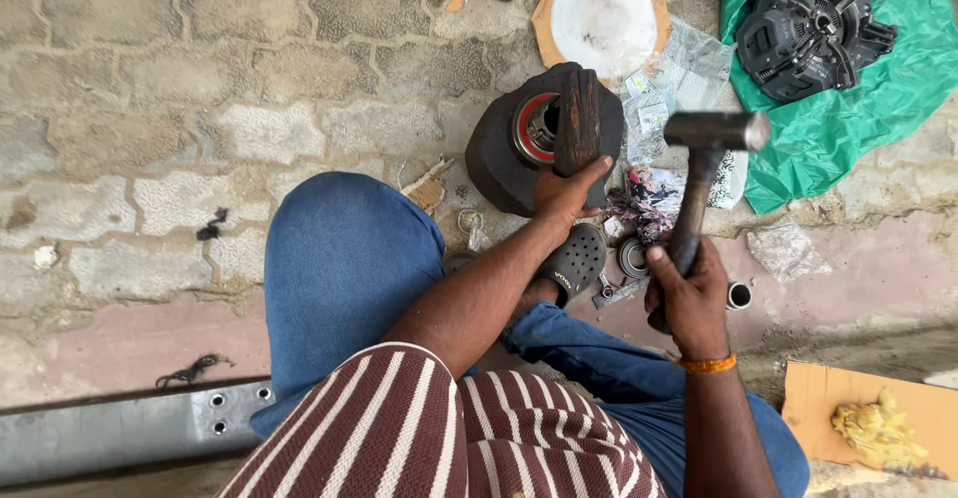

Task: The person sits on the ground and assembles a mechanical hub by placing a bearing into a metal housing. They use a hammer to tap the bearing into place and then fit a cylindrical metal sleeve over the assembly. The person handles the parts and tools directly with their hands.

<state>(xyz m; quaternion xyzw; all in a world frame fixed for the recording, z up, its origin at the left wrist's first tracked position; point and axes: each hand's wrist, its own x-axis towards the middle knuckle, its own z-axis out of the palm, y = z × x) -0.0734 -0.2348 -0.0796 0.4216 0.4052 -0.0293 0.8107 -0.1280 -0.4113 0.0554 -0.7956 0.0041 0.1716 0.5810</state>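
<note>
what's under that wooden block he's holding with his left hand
The wooden block, held by the left hand, rests on a metal ring set in a round black part. The block covers the ring's right side.

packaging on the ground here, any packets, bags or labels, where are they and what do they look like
Clear plastic packets: beside the white disc, crumpled, small printed labels inside.
Green plastic bag: top right, spread under a black machine part.
Clear empty bag: right of the hammer, crumpled.

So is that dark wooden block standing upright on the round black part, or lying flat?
Upright. The dark wooden block stands on end over the metal ring in the round black part, gripped at its base by the left hand.
</note>
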